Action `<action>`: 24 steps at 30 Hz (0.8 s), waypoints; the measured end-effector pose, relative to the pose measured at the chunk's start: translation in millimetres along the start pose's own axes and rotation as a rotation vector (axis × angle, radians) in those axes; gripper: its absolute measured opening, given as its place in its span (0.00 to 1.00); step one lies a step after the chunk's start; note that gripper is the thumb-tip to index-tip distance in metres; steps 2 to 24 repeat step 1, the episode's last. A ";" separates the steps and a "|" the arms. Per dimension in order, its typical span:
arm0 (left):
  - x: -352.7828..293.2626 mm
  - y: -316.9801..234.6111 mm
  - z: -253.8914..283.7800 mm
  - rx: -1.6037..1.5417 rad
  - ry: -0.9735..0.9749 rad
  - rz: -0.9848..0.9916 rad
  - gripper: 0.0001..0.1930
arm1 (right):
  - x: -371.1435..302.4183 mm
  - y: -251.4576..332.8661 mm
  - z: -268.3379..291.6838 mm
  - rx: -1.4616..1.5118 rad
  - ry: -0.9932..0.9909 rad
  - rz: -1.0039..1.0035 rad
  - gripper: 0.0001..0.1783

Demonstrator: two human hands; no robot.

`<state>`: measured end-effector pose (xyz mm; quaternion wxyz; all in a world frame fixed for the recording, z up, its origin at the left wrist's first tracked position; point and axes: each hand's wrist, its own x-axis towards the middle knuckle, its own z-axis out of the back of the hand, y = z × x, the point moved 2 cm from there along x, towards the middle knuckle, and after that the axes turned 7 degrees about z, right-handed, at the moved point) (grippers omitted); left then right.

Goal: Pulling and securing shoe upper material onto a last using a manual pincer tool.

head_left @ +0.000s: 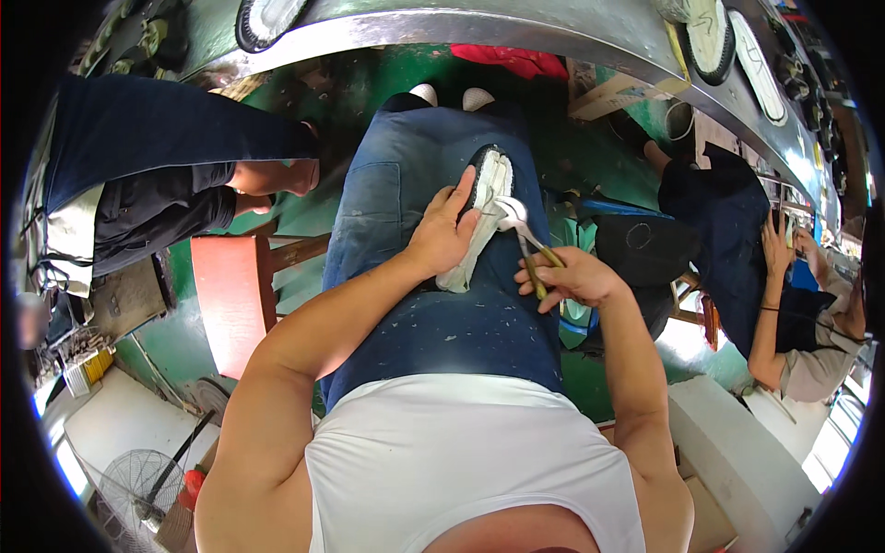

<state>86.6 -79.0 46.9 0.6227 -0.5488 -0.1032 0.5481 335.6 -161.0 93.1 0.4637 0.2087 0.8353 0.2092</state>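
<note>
Across my lap, on the blue work apron (369, 230), lies a shoe (494, 175) with its pale underside up and a dark edge round the toe. My left hand (444, 232) grips it from the left side, thumb over the underside. A pair of pincers (518, 217) with a shiny metal head and yellow-green handles is in my right hand (573, 278), fingers wrapped round the handles. The pincers' head touches or nearly touches the shoe's right edge; I cannot tell whether its jaws bite on it.
A metal-edged workbench (396, 30) curves across the far side, with shoe soles (758, 69) on it. An orange-red stool (230, 300) stands at my left. A co-worker's hands (779, 241) show on the right, another person's legs (166, 198) on the left. A fan (138, 498) sits lower left.
</note>
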 end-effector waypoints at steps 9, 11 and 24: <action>-0.4 -1.5 1.5 0.039 0.037 0.028 0.46 | -6.5 -1.4 2.4 -0.060 -0.062 -0.030 0.32; -0.4 -1.5 1.5 0.039 0.037 0.028 0.46 | -6.5 -1.4 2.4 -0.060 -0.062 -0.030 0.32; -0.4 -1.5 1.5 0.039 0.037 0.028 0.46 | -6.5 -1.4 2.4 -0.060 -0.062 -0.030 0.32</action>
